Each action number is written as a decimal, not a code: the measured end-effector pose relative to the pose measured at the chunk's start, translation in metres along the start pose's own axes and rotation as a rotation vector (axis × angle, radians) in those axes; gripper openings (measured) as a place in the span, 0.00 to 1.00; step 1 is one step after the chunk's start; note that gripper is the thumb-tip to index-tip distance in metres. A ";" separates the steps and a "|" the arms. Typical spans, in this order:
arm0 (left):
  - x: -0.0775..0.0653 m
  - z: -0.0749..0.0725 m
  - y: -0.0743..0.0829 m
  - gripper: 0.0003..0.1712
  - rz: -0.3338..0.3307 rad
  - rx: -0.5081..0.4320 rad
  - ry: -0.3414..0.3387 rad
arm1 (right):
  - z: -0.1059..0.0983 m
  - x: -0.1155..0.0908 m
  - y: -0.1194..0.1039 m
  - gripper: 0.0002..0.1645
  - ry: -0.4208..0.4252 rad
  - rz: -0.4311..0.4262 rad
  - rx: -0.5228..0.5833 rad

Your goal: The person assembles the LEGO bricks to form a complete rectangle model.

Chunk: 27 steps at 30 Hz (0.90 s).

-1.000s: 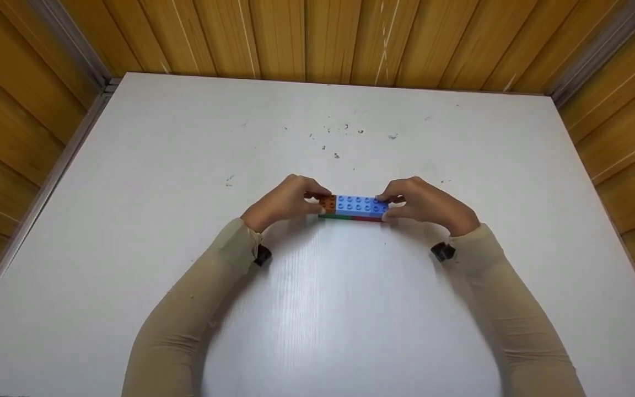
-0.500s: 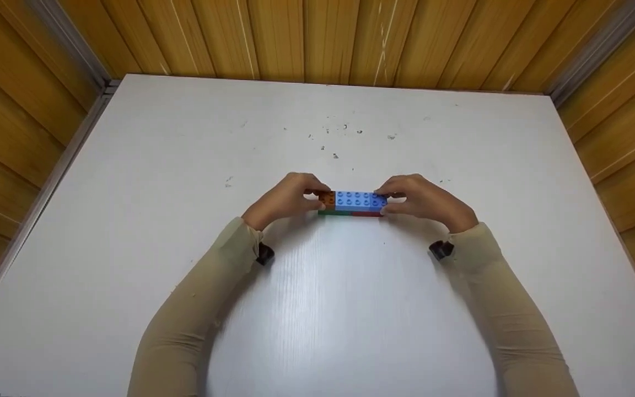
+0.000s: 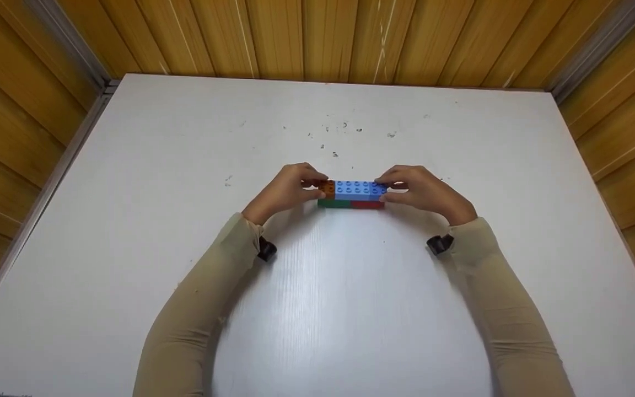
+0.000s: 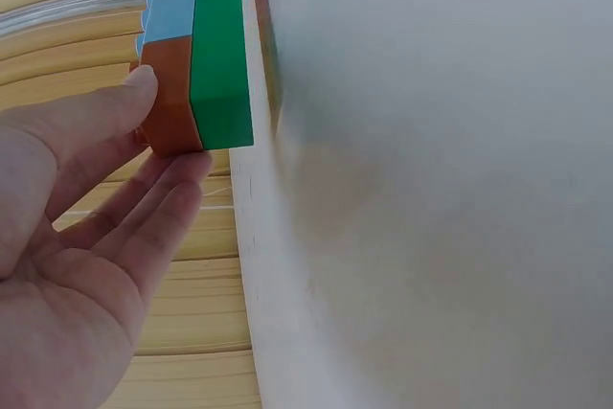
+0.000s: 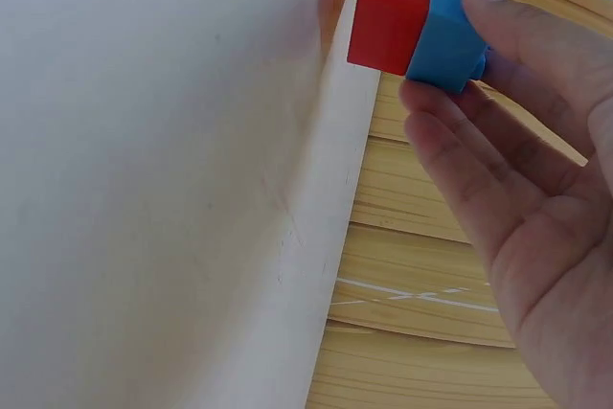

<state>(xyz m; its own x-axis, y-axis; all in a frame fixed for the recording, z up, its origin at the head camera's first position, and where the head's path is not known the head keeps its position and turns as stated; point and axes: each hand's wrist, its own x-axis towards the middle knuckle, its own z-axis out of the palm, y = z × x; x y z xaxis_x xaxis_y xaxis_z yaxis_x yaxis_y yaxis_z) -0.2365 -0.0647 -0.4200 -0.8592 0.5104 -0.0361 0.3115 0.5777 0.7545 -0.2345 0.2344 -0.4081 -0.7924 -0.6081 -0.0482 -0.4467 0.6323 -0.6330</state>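
Both hands hold one bar of joined toy building bricks at its two ends, in the middle of the head view. Its studded top row has an orange-brown brick point(image 3: 327, 189), a light blue brick point(image 3: 352, 191) and a darker blue brick point(image 3: 377, 191). Beneath these lie a green brick point(image 3: 334, 204) and a red brick point(image 3: 367, 204). My left hand point(image 3: 289, 190) pinches the orange-brown end between thumb and fingers. At the other end, my right hand point(image 3: 425, 192) pinches the blue brick point(image 5: 448, 21). Seen from the left wrist, the green brick point(image 4: 220, 69) appears raised off the tabletop.
The white table point(image 3: 306, 303) carries small dark scuff marks beyond the hands. Wood-patterned panels point(image 3: 273, 38) border its back and sides. A small black device point(image 3: 267, 249) sits at the left wrist, and another black device point(image 3: 440, 244) at the right.
Both hands have shifted the brick bar a little away from the body, up in the head view. More of its green and red front face shows now. Both grips stay the same.
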 end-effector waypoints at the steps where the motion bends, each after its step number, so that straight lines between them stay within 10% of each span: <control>1: 0.000 0.000 -0.001 0.22 -0.002 -0.016 0.011 | 0.000 0.000 0.001 0.25 0.012 -0.007 0.016; 27: 0.018 0.000 -0.008 0.16 -0.204 -0.278 0.302 | 0.004 0.025 0.005 0.25 0.229 0.262 0.165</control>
<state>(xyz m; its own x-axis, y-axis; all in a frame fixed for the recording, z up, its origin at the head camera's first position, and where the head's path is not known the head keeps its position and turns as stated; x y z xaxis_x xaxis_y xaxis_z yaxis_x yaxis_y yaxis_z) -0.2546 -0.0597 -0.4264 -0.9843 0.1716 -0.0411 0.0379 0.4335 0.9003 -0.2548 0.2211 -0.4156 -0.9514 -0.3016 -0.0632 -0.1585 0.6547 -0.7391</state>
